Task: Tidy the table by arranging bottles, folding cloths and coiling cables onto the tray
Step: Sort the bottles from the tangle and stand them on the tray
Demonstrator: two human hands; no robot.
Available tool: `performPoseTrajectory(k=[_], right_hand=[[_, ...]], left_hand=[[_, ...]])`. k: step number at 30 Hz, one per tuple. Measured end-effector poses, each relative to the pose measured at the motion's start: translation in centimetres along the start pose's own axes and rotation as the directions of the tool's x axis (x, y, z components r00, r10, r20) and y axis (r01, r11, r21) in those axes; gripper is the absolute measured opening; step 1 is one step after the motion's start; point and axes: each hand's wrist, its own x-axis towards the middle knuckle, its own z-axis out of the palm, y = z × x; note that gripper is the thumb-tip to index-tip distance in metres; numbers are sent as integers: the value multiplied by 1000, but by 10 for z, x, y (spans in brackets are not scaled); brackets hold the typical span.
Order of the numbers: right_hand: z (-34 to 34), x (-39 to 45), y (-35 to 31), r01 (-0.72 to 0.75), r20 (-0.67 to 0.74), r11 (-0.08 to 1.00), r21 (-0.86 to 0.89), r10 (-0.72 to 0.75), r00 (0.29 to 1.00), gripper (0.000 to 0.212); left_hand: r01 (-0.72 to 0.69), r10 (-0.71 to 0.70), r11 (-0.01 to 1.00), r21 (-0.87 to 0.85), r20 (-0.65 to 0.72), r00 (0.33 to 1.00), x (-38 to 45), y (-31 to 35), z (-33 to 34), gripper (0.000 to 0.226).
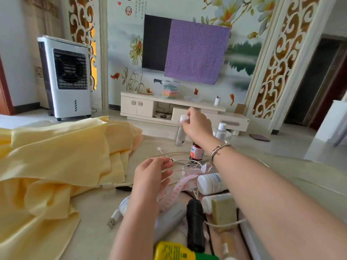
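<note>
Yellow cloth [56, 162] heaped unfolded at my left. My right hand [197, 124] pinches clear bottle [180, 132] by cap, likely to stand it beside second clear bottle [221, 131]. My left hand [150, 181], fingers loosely curled, hovers over tangled white cable [178, 161]; tray not identifiable.

One head-worn wide view looks forward and down, close over the bench [97, 231], facing the TV [185, 49] wall.
</note>
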Motion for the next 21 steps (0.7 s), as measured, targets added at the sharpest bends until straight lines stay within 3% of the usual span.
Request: performPoseTrajectory(k=[2, 5, 9, 12, 15, 18, 21], right_hand=[[-25, -9, -3, -65, -76, 972, 226, 84, 994, 22], [-72, -37, 4, -102, -101, 848, 520, 180, 978, 25], [-134, -103, 31, -110, -105, 791, 602, 215, 971, 22], [-178, -160, 61, -136, -91, 842, 522, 213, 973, 22], [-216, -202, 86, -177, -107, 881, 440, 247, 963, 21], [-245, -228, 107, -218, -133, 890, 400, 292, 947, 17], [-250, -241, 125, -274, -152, 895, 353, 343, 927, 20]], left_hand=[[-28, 28, 999, 37, 14, 1000, -5, -2, 3, 17], [-66, 62, 994, 89, 40, 997, -17, -4, 12, 17], [-224, 200, 938, 265, 116, 973, -44, -19, 27, 21], [-428, 364, 752, 502, 225, 904, -74, -38, 41, 17], [-582, 477, 560, 589, 345, 808, -89, -56, 55, 12], [-716, 459, 316, 623, 560, 690, -97, -72, 67, 9], [-789, 463, 151, 596, 662, 589, -97, -83, 70, 16]])
